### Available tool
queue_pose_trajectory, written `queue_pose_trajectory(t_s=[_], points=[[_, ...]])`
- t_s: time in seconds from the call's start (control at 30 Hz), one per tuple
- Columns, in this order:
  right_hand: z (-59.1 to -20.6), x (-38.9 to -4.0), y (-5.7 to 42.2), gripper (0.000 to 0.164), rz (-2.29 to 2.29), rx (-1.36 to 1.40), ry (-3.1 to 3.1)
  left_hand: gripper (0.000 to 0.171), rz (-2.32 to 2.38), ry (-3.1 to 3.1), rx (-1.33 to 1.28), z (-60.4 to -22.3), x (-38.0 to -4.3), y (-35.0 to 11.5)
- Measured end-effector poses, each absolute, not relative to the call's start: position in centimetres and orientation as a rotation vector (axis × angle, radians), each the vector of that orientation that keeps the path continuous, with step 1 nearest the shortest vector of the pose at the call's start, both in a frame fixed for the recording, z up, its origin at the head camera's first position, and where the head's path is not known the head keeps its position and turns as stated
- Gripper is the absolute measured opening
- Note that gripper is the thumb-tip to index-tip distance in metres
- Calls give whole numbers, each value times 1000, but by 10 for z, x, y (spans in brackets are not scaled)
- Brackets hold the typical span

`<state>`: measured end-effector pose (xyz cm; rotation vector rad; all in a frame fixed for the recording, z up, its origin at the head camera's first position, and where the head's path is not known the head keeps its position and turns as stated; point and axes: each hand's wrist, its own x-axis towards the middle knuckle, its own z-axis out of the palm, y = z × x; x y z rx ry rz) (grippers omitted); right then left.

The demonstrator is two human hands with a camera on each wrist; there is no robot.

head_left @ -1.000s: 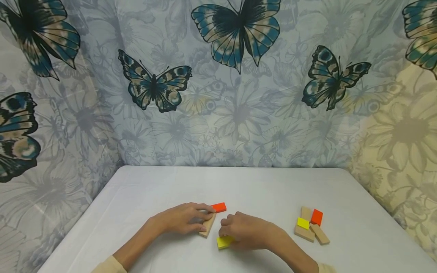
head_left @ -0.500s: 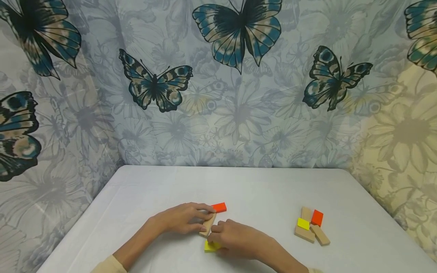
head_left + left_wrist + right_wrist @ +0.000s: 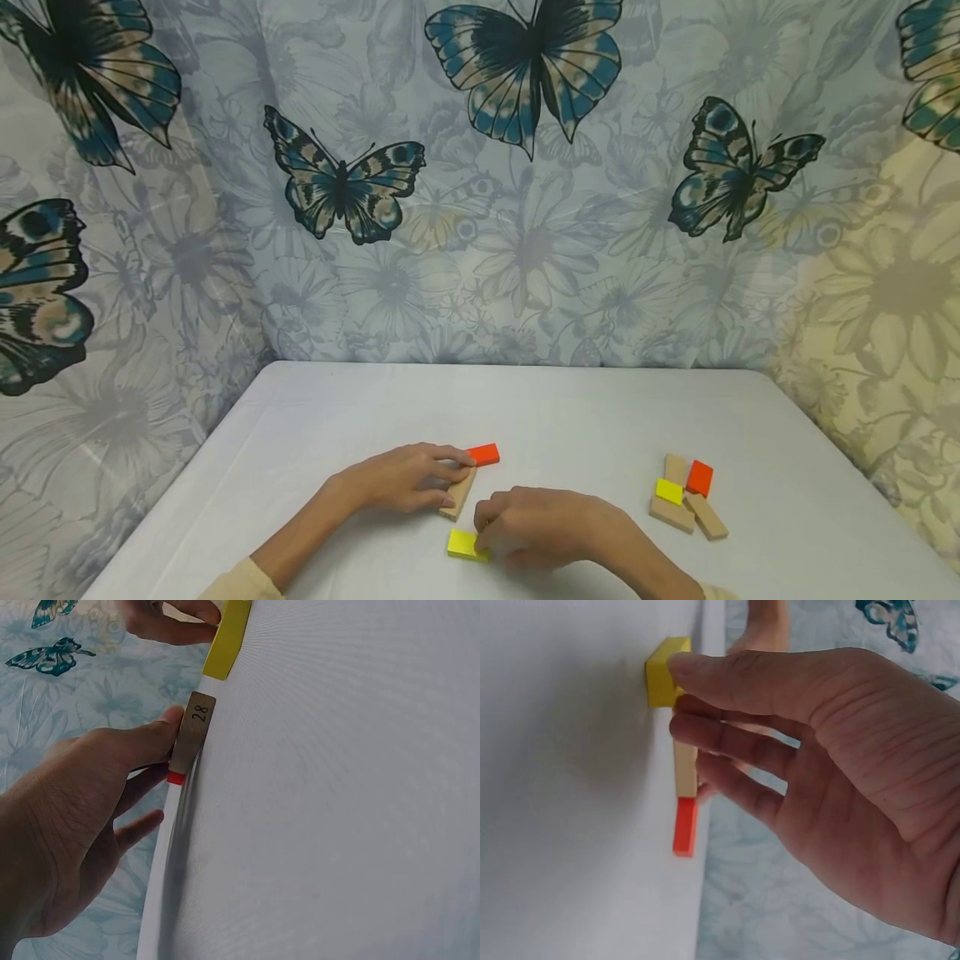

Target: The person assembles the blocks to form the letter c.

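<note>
My left hand [image 3: 405,479] holds a plain wooden block [image 3: 460,493] lying on the table, thumb at its near end and fingers at the far end. In the left wrist view that wooden block [image 3: 192,731] bears the number 28. A red block [image 3: 483,454] lies at its far end, by my left fingertips. My right hand [image 3: 547,529] pinches the right end of a yellow block [image 3: 462,544] between thumb and fingers. This yellow block [image 3: 660,675] sits just nearer than the plain one, with a small gap between them in the head view.
At the right of the white table [image 3: 570,417] lies a group of several blocks: plain wooden ones [image 3: 705,517], a red one [image 3: 700,477] and a yellow one [image 3: 669,492]. A butterfly-patterned cloth [image 3: 525,283] hangs behind the table.
My right hand brought the yellow block leftward to the near end of the plain block, then shifted back right along it. My left hand, the plain block and the red block have stayed put.
</note>
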<state>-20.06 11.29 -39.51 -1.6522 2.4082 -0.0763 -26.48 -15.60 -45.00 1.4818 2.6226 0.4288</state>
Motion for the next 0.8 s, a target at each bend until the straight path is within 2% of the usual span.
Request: queue_pose_trajectory(t_s=[0.4,0.6,0.8], points=[[-393,-199,113,40,19,-1833,2359,44,430,2615,1519,-450,-266,-156],[-394,-196,115,60,100,-1827,2337,44,424,2616,1529,-449,-266,-156],[-400,-192,114,72,280,-1934,2402,43,421,2623,1532,-448,-266,-155]])
